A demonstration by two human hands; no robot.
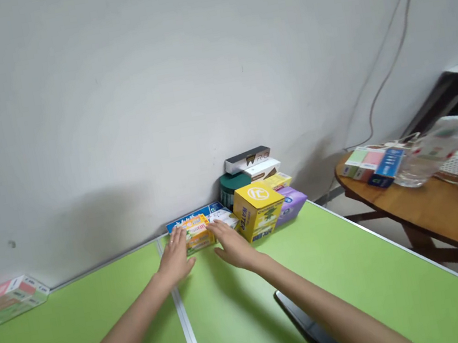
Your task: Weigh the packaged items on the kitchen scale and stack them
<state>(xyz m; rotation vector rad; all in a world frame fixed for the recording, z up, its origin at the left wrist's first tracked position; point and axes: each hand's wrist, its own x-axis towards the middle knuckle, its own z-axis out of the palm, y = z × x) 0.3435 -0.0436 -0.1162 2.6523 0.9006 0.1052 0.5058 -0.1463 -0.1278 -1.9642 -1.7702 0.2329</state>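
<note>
Against the wall, a small orange carton point(196, 226) sits between my two hands, with a similar printed face below its upper edge; whether it is one box or two stacked cannot be told. My left hand point(175, 256) touches its left side, fingers stretched forward and thumb apart. On the other side, my right hand point(233, 245) reaches to its right edge with outstretched fingers and the thumb spread. Behind the carton lies a flat blue box point(213, 207), partly hidden. A white box point(224, 217) rests beside it, next to a yellow carton point(260, 210).
Right of my hands are a purple pack point(291, 205), a dark green round container point(233, 185) and a black-and-white long box point(248, 159). A pink-green box point(9, 302) lies left. A dark-edged object point(305, 323) is under my right forearm. A wooden table point(443, 217) stands right.
</note>
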